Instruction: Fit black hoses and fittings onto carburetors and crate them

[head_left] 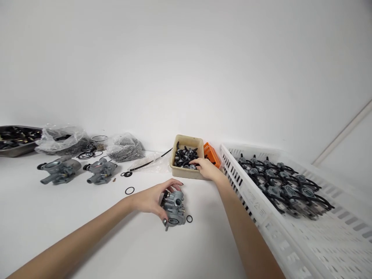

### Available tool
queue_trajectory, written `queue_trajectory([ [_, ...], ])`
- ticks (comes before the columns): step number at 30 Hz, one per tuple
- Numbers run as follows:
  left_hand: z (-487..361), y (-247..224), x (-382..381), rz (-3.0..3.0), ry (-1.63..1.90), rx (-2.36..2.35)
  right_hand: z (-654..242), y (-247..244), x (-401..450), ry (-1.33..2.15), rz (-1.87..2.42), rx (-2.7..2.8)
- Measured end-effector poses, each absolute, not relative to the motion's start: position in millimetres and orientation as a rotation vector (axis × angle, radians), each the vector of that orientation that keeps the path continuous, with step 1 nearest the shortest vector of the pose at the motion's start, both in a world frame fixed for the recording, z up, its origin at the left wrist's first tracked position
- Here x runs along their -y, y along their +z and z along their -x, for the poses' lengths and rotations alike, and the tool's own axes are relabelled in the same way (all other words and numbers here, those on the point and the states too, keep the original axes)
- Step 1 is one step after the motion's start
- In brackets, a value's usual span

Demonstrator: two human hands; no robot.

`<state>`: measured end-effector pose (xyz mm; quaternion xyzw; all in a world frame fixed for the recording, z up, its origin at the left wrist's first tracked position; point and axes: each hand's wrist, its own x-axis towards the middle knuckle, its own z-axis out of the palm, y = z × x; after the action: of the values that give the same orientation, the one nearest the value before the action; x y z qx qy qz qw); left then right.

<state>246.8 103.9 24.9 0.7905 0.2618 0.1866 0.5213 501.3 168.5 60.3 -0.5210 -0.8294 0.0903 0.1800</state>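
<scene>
My left hand [152, 197] is wrapped around a grey metal carburetor [176, 205] that rests on the white table, thumb at the front and fingers behind. A round opening faces up on its body. With fingers stretched and slightly apart, my right hand [205, 167] reaches over the front rim of a beige bin [186, 173]. Its fingertips touch small black-and-metal parts [184, 155] heaped inside. Whether any part is gripped there is not visible. Just right of the carburetor lies a small black O-ring [189, 219].
Two more carburetors [60, 169] stand at the left. Behind them are plastic bags of small parts [124, 147], loose black rings [86, 155] and a metal tray [17, 149]. An orange basket [211, 153] adjoins the bin. A white crate [255, 205] with several assembled units [286, 182] fills the right.
</scene>
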Motion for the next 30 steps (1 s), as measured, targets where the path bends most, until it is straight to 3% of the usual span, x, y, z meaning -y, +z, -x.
queue_trajectory([
  [13, -247, 0, -99, -1.372, 0.403, -0.447, -505, 59, -168, 0.293, 1.476, 2.320],
  [30, -251, 7, -95, -1.359, 0.401, -0.476, -502, 52, -172, 0.284, 1.454, 2.235],
])
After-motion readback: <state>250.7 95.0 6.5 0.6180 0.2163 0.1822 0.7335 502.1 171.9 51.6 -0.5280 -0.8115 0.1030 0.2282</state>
